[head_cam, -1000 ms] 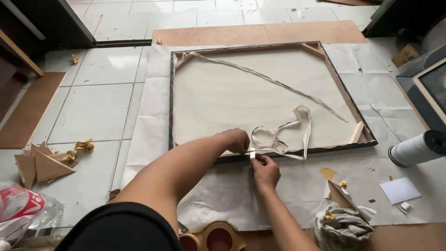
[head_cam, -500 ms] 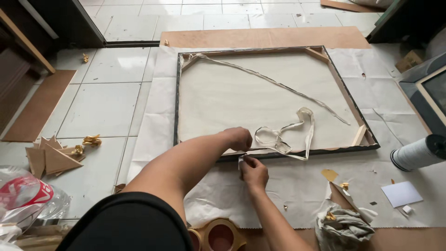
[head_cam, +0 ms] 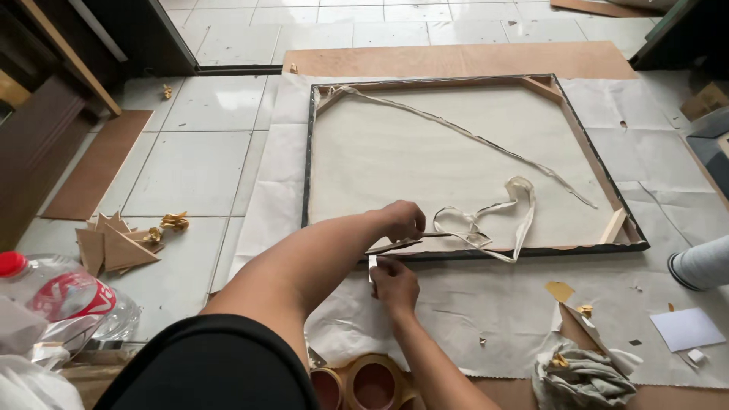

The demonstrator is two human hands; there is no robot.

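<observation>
White tape strip (head_cam: 372,266) pinched in right hand (head_cam: 395,282) fingertips, at near edge of stretched canvas frame (head_cam: 471,250). Left hand (head_cam: 401,220) fingers curled, pressing down on that same near rail. Frame lies face-down on paper sheet (head_cam: 471,319) over floor; loose fabric strip (head_cam: 493,220) trails across canvas back. Tape rolls (head_cam: 364,383) by the knees. Best practice: keep rail pinned, lay tape flat, smooth outward.

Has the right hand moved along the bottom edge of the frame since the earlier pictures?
Yes. The right hand has moved left along the frame's bottom edge, away from the loose tape loops.
</observation>
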